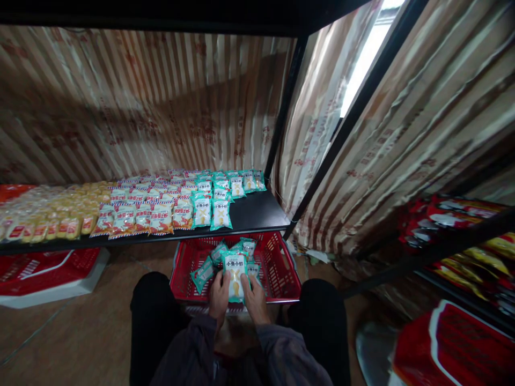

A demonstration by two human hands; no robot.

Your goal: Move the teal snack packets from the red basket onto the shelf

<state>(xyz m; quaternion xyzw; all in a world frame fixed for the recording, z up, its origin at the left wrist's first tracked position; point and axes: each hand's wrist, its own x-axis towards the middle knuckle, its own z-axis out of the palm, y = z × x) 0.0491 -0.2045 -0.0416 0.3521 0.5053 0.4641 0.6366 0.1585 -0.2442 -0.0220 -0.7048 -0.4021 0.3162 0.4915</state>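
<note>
Between my two hands is a teal-and-white snack bag (234,271), held upright above a red plastic basket (277,262). My left hand (219,297) is closed on the bag's left edge, and my right hand (254,300) grips the right edge with the thumb in front. Several more teal bags (202,274) lie loose in the basket behind it. On the black shelf (257,212) just beyond, rows of the same teal bags (221,214) stand beside white-and-orange snack bags (162,217).
Yellow wrapped snacks (52,220) fill the shelf's left part. Black posts (287,107) and a striped curtain (161,107) rise behind. To the right, another rack holds red packets (446,214) and yellow packets (470,268). Red-and-white boxes (52,273) lie under the shelf at left.
</note>
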